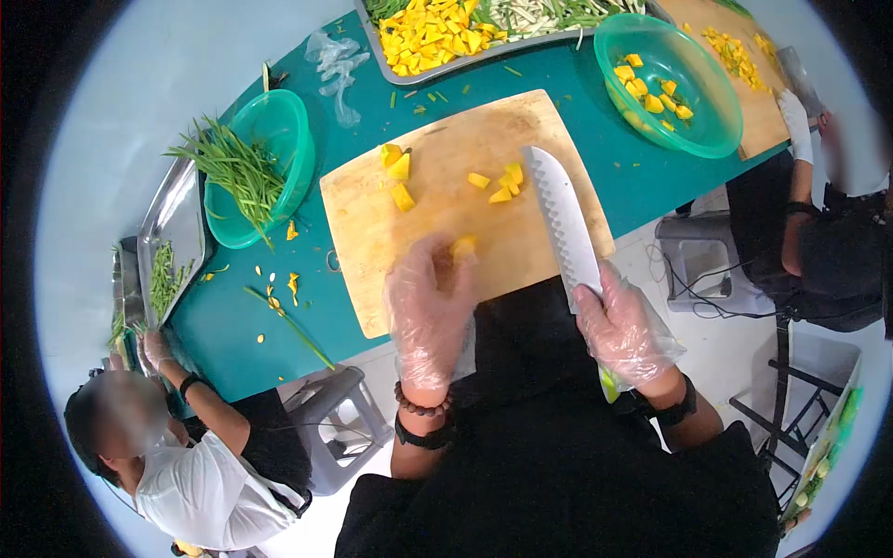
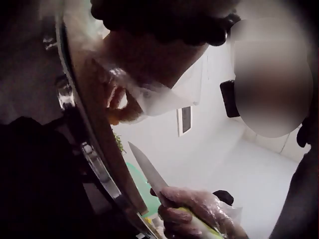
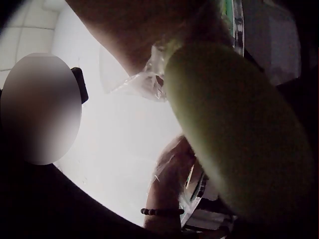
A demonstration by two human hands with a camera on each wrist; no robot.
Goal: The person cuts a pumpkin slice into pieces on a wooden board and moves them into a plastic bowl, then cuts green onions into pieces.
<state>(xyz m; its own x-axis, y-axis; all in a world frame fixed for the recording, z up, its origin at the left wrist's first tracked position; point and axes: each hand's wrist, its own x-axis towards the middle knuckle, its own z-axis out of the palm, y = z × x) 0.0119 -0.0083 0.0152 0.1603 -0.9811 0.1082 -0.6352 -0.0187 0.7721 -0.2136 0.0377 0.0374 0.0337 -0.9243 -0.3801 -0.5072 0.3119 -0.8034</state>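
Observation:
In a clear plastic glove, my left hand (image 1: 428, 302) pinches a yellow pumpkin piece (image 1: 463, 245) near the front of the wooden cutting board (image 1: 372, 270). The left wrist view shows the thumb and fingers curled at that pumpkin piece (image 2: 113, 119). My gloved right hand (image 1: 625, 330) grips a kitchen knife (image 1: 566, 219) by its light green handle (image 3: 234, 129). Its dimpled blade points away from me, over the board's right side. Two small groups of cut pumpkin chunks (image 1: 402, 197) (image 1: 507, 183) lie farther back on the board.
A green bowl (image 1: 735, 121) with pumpkin chunks stands at back right, another green bowl (image 1: 302, 139) with green stalks at left. Behind the board is a metal tray (image 1: 446, 67) of cut vegetables. Two other people (image 1: 209, 493) work at the green table (image 1: 242, 325), left and right.

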